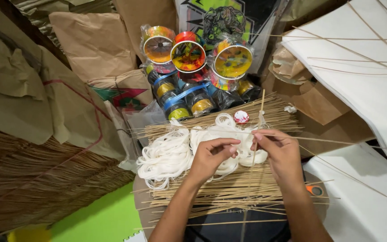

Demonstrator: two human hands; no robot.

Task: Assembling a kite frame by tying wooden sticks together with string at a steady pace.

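Observation:
My right hand (279, 152) pinches a thin bamboo stick (260, 117) that stands nearly upright, with a second thin stick (328, 141) crossing it sideways. My left hand (211, 154) has its fingers curled, the fingertips close to the crossing point and over a heap of white string (171, 154); I cannot tell if it grips a strand. Both hands hover above a flat bundle of bamboo sticks (220, 192).
Several colourful string spools wrapped in plastic (189, 56) stand behind the bundle. A small red-and-white ball (241, 117) lies on the sticks. White paper sheets with sticks (363, 76) sit at the right, brown paper (23, 94) at the left, a green mat (99, 222) below.

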